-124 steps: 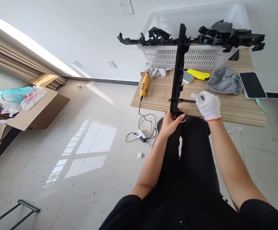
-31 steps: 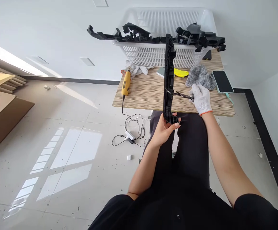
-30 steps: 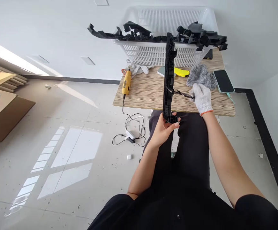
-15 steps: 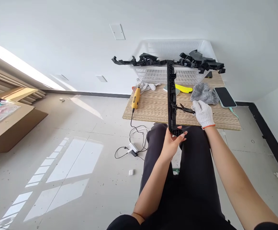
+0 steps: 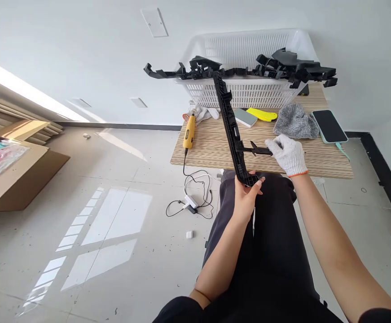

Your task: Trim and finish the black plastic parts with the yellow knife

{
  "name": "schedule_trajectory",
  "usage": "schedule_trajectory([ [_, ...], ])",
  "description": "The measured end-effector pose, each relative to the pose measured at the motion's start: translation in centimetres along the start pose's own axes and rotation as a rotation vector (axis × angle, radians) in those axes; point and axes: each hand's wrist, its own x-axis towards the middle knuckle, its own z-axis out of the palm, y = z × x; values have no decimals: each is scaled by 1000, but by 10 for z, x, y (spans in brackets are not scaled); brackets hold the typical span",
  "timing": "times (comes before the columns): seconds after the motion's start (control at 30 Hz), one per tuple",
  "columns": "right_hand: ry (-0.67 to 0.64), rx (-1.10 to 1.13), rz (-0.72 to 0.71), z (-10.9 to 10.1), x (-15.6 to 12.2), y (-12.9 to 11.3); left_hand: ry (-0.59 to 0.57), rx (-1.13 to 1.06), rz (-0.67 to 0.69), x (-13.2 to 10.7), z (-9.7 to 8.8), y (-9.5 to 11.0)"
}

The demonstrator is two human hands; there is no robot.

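I had swung the long, black, ribbed plastic strip (image 5: 229, 119) leftward over the striped wood-look worktop (image 5: 208, 151), baring, I judged, its side to the slim dark bladed tool (image 5: 261, 151). My bare left hand (image 5: 245, 197) gripped its near end; my white-gloved right hand (image 5: 287, 154) pinched the tool (tip lost, black on black).

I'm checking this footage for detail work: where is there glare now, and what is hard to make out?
Head view: window-shaped glare lies on the tiled floor; head view: the dark tool in the gloved right hand blends into the ribbed black plastic part where they overlap; head view: any lettering on the yellow rotary tool is too small to read.
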Motion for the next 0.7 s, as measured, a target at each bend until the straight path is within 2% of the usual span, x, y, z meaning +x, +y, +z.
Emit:
schedule_trajectory([
  [0.17,139,-3,-33,1,-1,0,-17,-50,3,2,7,-6],
  [0.37,204,-30,6,2,2,0,-42,-56,5,7,7,-21],
  [0.57,217,-111,60,2,3,2,-62,-40,-33,6,7,-20],
  [0.7,273,-162,88,1,-1,3,-89,-42,-67,6,10,-23],
])
